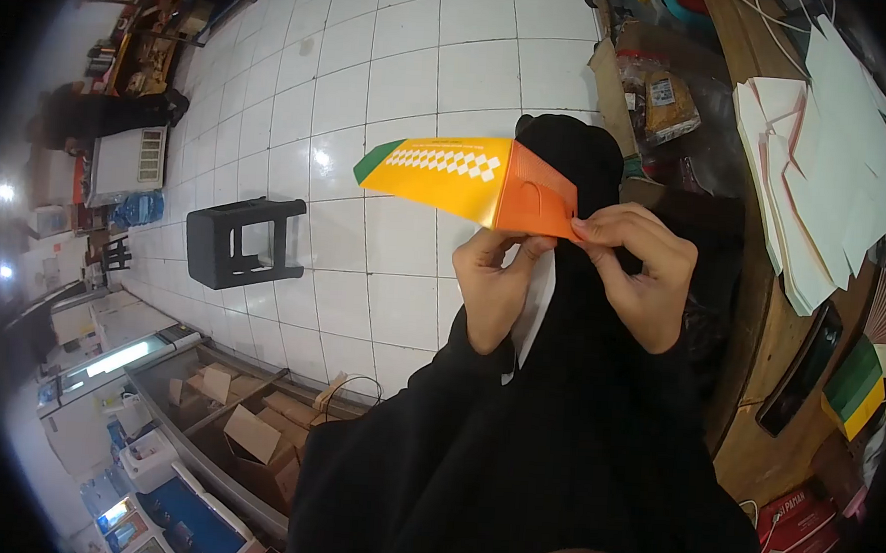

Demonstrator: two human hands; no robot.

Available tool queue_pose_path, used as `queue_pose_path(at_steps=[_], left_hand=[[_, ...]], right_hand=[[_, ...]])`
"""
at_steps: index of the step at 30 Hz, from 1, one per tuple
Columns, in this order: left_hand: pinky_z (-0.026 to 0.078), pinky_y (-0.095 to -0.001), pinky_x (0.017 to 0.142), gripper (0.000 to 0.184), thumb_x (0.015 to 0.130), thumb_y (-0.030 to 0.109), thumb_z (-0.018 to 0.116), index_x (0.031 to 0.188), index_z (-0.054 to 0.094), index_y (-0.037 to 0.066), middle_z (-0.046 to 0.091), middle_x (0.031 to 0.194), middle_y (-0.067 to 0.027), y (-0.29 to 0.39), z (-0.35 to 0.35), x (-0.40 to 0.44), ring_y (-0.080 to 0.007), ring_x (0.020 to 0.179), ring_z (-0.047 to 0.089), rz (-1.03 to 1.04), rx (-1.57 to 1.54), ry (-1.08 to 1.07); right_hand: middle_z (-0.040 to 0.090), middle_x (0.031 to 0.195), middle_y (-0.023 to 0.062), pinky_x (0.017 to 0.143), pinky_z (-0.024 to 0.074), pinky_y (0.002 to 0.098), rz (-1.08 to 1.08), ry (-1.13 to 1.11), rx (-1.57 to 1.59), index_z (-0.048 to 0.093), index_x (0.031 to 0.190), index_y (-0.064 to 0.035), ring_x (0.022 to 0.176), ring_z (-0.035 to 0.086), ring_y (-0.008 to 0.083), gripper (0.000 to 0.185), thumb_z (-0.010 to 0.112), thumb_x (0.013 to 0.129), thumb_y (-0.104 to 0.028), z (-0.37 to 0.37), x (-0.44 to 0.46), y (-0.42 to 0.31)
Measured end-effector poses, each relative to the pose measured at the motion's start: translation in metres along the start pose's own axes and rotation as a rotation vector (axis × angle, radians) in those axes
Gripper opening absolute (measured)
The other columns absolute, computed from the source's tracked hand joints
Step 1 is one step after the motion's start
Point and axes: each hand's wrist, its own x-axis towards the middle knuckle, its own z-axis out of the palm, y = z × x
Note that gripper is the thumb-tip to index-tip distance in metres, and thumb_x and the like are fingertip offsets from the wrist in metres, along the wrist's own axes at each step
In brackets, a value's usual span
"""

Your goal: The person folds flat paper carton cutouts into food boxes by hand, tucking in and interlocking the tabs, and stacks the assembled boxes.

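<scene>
A printed cardboard carton (443, 181), yellow with a green end, white diamonds and an orange end panel, is held up above my lap. My left hand (493, 284) pinches its lower edge near the orange panel, thumb against fingers. At the right corner of that panel, my right hand (644, 267) grips the edge between thumb and fingertips. A curved cut line shows on the orange panel. Below the left hand hangs a white flap or sheet (537, 306); whether it belongs to the carton I cannot tell.
A wooden table (747, 393) on the right bears stacked pale card sheets (829, 177), a black phone-like object (801, 370) and another green-yellow carton piece (855, 388). A black stool (244, 243) stands on the tiled floor. Cardboard boxes (259, 437) lie at lower left. A bagged brown item (669, 108) is beyond.
</scene>
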Motion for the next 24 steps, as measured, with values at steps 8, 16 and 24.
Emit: queue_pose_path(at_steps=[8, 16, 24], left_hand=[[0.047, -0.0229, 0.065, 0.018, 0.070, -0.013, 0.058, 0.087, 0.057, -0.006, 0.062, 0.079, -0.0081, 0.006, -0.003, 0.000, -0.0133, 0.070, 0.059, 0.088, -0.094, 0.005], [0.043, -0.0176, 0.056, 0.014, 0.082, 0.004, 0.058, 0.089, 0.056, -0.007, 0.060, 0.072, -0.0071, -0.009, 0.015, 0.016, -0.0074, 0.063, 0.055, 0.026, -0.365, 0.551], [0.043, -0.0332, 0.081, 0.023, 0.068, 0.002, 0.068, 0.089, 0.059, 0.001, 0.060, 0.094, -0.0115, -0.055, 0.013, 0.026, -0.0258, 0.089, 0.056, 0.480, 0.254, 0.063]], right_hand=[[0.063, 0.080, 0.0113, 0.066, 0.0490, 0.0291, -0.084, -0.097, 0.015, 0.064, 0.085, 0.0007, 0.075, 0.061, 0.0251, 0.019, 0.062, 0.067, 0.007, 0.010, -0.005, 0.004], [0.030, 0.134, 0.0230, 0.090, 0.0394, 0.0309, 0.056, -0.373, 0.126, 0.031, 0.130, 0.0018, 0.118, 0.041, 0.0307, 0.065, 0.063, 0.075, -0.012, 0.037, -0.026, -0.010], [0.056, 0.102, 0.0113, 0.072, 0.0538, 0.0301, 0.773, -0.115, 0.530, 0.047, 0.112, 0.0035, 0.086, 0.058, 0.0167, 0.026, 0.041, 0.087, -0.001, 0.024, -0.038, 0.066]])
